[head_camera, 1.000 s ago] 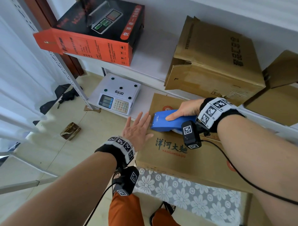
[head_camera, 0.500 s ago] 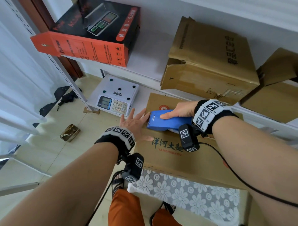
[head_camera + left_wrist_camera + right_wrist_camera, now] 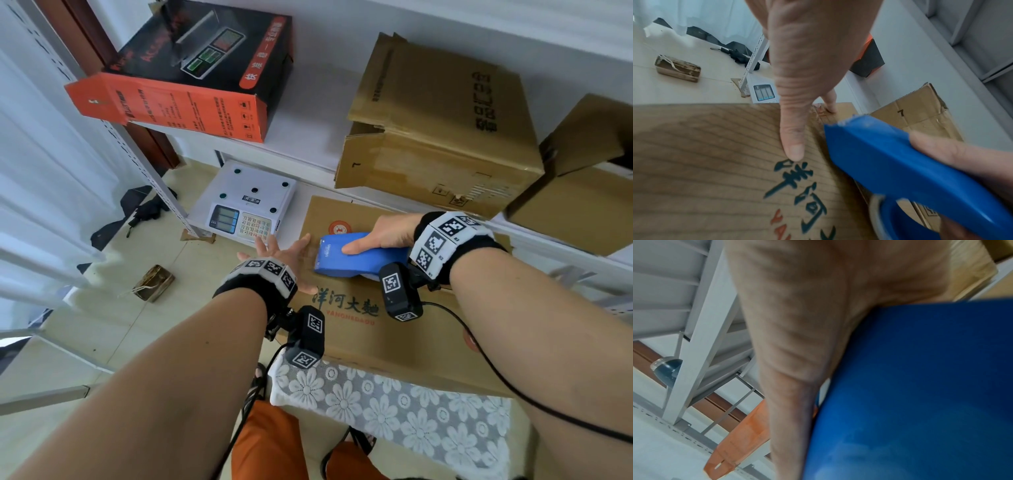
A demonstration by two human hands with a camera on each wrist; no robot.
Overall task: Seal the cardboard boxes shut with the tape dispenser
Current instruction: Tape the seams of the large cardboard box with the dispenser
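Observation:
A brown cardboard box (image 3: 370, 329) with dark printed characters lies flat on a flowered cloth. My right hand (image 3: 380, 236) grips the blue tape dispenser (image 3: 356, 255), whose front end rests on the box top near its left end. In the left wrist view the blue tape dispenser (image 3: 906, 164) lies over the box (image 3: 705, 162), and its tape roll shows at the bottom. My left hand (image 3: 281, 253) lies flat with straight fingers on the box's left edge, just left of the dispenser; its thumb (image 3: 795, 138) presses the cardboard.
A weighing scale (image 3: 246, 209) sits on the low shelf left of the box. Above are an orange-and-black carton (image 3: 191, 75) and two brown cardboard boxes (image 3: 442, 113), (image 3: 582, 178) on the white shelf. A metal rack post (image 3: 137, 154) and a small brown block (image 3: 154, 282) stand on the tiled floor.
The dispenser and my right hand have slid a little left along the box top. My left hand has moved forward onto the box's left edge.

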